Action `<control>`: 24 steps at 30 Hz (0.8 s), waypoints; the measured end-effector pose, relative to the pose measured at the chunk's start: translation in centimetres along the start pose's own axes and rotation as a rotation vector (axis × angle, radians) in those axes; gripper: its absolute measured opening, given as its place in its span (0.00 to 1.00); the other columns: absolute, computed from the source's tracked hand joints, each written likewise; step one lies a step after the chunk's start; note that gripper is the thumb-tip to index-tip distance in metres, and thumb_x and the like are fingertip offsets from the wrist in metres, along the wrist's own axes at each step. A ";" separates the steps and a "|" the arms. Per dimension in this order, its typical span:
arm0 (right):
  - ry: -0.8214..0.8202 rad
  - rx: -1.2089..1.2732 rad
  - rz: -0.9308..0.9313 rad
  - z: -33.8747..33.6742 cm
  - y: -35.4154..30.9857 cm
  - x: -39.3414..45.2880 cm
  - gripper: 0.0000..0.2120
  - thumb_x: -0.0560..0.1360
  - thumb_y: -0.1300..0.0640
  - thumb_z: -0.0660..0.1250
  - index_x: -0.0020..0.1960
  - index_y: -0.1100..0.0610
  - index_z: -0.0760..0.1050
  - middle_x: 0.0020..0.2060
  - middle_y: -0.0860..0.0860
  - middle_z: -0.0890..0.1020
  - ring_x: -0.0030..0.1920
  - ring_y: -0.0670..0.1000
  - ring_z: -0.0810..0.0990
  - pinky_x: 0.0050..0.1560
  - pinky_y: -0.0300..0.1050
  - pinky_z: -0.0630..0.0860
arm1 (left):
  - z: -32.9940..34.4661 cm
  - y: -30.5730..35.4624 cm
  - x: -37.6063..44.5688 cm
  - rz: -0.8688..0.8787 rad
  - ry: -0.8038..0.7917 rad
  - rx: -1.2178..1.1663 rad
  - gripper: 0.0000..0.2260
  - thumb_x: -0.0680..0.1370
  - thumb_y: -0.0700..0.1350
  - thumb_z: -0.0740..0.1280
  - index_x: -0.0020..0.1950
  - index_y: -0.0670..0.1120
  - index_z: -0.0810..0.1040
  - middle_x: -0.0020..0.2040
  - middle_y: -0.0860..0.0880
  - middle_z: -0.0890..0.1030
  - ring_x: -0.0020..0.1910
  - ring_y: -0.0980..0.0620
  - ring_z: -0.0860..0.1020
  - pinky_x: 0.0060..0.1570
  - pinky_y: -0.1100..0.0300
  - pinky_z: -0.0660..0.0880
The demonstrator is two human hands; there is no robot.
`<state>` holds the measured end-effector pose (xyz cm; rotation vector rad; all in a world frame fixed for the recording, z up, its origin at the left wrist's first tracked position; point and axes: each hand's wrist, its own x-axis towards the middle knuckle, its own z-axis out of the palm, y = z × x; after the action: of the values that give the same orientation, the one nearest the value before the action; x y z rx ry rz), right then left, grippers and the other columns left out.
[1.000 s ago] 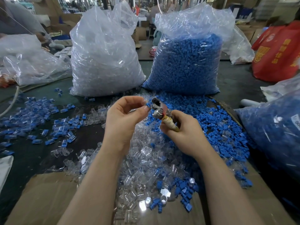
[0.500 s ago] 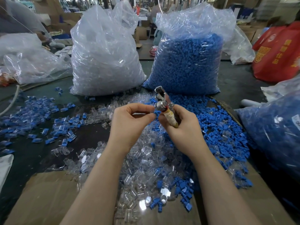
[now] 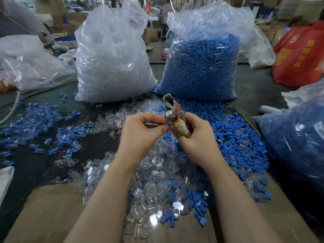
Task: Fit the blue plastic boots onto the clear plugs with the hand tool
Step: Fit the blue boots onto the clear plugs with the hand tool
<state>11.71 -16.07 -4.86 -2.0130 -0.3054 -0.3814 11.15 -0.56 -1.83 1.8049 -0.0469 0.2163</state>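
My right hand (image 3: pixel 194 135) grips the hand tool (image 3: pixel 172 113), a chrome-headed tool with a tape-wrapped handle, its metal head pointing up and away. My left hand (image 3: pixel 140 135) sits just left of it, thumb and forefinger pinching a small piece with a bit of blue (image 3: pixel 168 124) at the tool's neck; the piece is mostly hidden. Below the hands lies a heap of loose clear plugs (image 3: pixel 154 172). Loose blue boots (image 3: pixel 233 137) spread to the right of them.
A big bag of clear plugs (image 3: pixel 112 55) and a bag of blue boots (image 3: pixel 201 65) stand behind. Another blue-filled bag (image 3: pixel 298 141) is at the right, a red bag (image 3: pixel 301 55) beyond. Assembled blue-and-clear pieces (image 3: pixel 43 127) lie scattered left. Cardboard (image 3: pixel 47 213) covers the near edge.
Both hands dropped a little and came closer together. The tool swung from lying tilted to standing more upright, and my left fingers closed in at its neck.
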 end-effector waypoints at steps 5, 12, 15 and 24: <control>-0.033 0.016 0.010 -0.4 0.1 0.0 0.03 0.75 0.55 0.71 0.48 0.51 0.78 0.35 0.45 0.79 0.36 0.49 0.76 0.38 0.53 0.75 | -0.2 0.0 0.0 -0.014 -0.003 -0.112 0.08 0.70 0.34 0.76 0.42 0.47 0.85 0.39 0.50 0.86 0.41 0.55 0.84 0.49 0.57 0.81; -0.122 -0.028 0.082 -1.4 0.2 -0.1 0.05 0.73 0.50 0.70 0.44 0.51 0.76 0.36 0.47 0.80 0.40 0.55 0.79 0.45 0.61 0.78 | -1.1 -0.1 0.2 0.000 0.022 -0.426 0.08 0.71 0.32 0.74 0.44 0.44 0.83 0.40 0.48 0.84 0.41 0.53 0.81 0.46 0.62 0.78; -0.152 -0.065 0.092 -1.2 0.2 -0.1 0.05 0.75 0.52 0.71 0.45 0.51 0.76 0.37 0.47 0.80 0.40 0.55 0.78 0.45 0.60 0.77 | -1.1 -0.1 0.3 0.020 0.027 -0.442 0.09 0.71 0.31 0.73 0.44 0.45 0.83 0.40 0.48 0.84 0.40 0.54 0.81 0.45 0.63 0.78; -0.173 -0.115 0.073 -1.0 0.1 -0.2 0.03 0.72 0.51 0.67 0.43 0.49 0.73 0.34 0.41 0.78 0.37 0.52 0.76 0.42 0.60 0.77 | -0.9 0.0 0.3 0.070 0.014 -0.389 0.09 0.71 0.29 0.73 0.44 0.42 0.82 0.41 0.47 0.85 0.40 0.55 0.82 0.45 0.63 0.78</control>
<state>11.44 -17.02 -4.56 -2.1681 -0.3220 -0.1829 11.31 0.29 -1.60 1.4156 -0.1335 0.2506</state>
